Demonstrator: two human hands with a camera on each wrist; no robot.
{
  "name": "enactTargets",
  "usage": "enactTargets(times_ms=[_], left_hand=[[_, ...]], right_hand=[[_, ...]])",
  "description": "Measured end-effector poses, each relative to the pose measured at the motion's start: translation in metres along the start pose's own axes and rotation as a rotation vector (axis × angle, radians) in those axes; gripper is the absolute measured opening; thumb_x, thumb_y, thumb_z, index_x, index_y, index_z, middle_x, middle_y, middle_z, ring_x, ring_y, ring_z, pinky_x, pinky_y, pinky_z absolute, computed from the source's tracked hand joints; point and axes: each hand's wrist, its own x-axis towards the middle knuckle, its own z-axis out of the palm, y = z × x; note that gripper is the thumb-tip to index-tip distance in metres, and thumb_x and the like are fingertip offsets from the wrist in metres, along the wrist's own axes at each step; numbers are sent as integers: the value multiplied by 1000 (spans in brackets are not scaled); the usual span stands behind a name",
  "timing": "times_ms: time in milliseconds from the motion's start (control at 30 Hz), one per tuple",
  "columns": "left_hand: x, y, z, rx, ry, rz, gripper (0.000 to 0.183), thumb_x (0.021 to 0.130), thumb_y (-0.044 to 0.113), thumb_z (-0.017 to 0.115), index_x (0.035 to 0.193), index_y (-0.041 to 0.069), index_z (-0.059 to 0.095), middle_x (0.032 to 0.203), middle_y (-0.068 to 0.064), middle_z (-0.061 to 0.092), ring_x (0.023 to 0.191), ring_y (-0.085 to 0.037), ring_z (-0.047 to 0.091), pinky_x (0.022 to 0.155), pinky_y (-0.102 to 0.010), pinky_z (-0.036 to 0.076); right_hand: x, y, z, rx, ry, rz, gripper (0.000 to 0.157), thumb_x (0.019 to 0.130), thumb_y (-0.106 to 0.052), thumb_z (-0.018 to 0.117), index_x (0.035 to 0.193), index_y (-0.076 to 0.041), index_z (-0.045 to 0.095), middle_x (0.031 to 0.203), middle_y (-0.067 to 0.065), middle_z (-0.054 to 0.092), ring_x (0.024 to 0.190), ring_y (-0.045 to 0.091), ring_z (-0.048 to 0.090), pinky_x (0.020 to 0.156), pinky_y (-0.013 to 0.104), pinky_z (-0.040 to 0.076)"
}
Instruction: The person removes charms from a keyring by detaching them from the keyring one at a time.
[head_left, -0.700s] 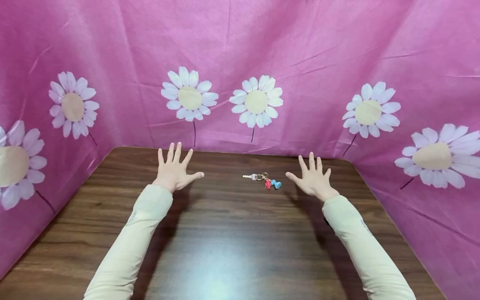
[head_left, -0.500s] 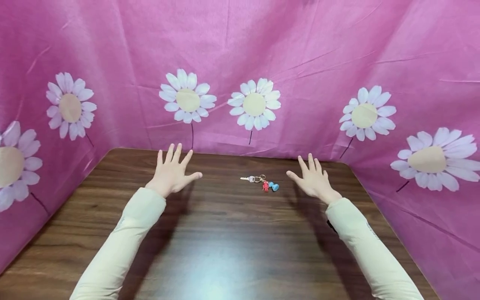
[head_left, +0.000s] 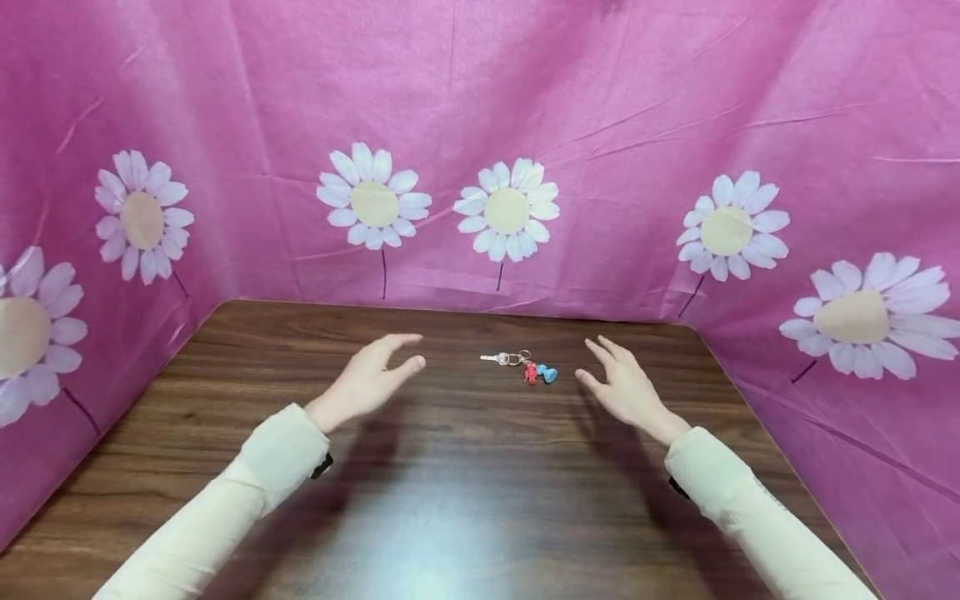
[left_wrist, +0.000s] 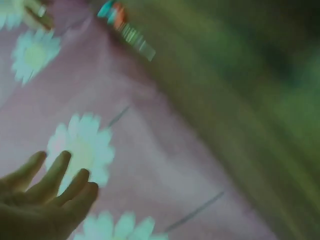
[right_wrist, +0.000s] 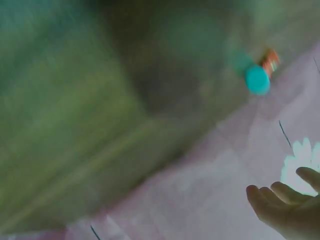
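A key (head_left: 493, 358) lies on the wooden table, joined by a metal ring (head_left: 524, 357) to a red figure-shaped charm (head_left: 531, 373) and a blue charm (head_left: 548, 374). To the left of the key, my left hand (head_left: 367, 379) hovers over the tabletop, thumb apart from the fingers, holding nothing. My right hand (head_left: 626, 387) is raised on the other side, its thumb a short way from the blue charm. Both wrist views are blurred; fingers (left_wrist: 60, 182) spread in the left one, and the blue charm (right_wrist: 257, 80) shows in the right one.
The dark brown table (head_left: 450, 467) has its far edge against a pink cloth (head_left: 465, 75) printed with large white daisies. That cloth also rises along the left and right sides. A bright light reflection falls on the table's near middle.
Both hands have turned from spread, palms down, to more sideways with fingers drawn closer together. The left hand has shifted slightly right. The keychain stays in place on the table.
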Motion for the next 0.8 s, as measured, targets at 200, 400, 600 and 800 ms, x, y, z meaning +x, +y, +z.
enactTargets(times_ms=[200,400,600,800], left_hand=[[6,-8,44,-108,-25,51,27,89,20,58,114,11,61,115,-5,62,112,-24,55,95,-44,43],[46,-10,78,-106,-111,143,23,86,12,59,108,7,64,111,-7,64,107,-22,58,94,-38,44],[96,-3,99,-122,-167,117,21,87,9,58,106,5,65,109,-8,66,102,-22,61,92,-36,46],[133,-1,117,155,-215,29,23,87,15,59,109,12,65,115,-5,64,108,-23,57,94,-36,43]], right_hand=[[2,3,26,106,-31,25,47,87,-21,59,126,4,50,131,25,45,121,43,41,99,55,33],[27,9,43,172,-81,72,45,86,-23,59,123,3,52,124,24,52,117,41,46,98,51,36],[55,-3,56,138,-114,117,46,87,-28,59,120,3,54,123,23,54,116,40,47,97,51,38],[75,-15,66,128,-187,133,50,82,-35,64,117,1,57,115,16,62,110,33,55,92,47,42]])
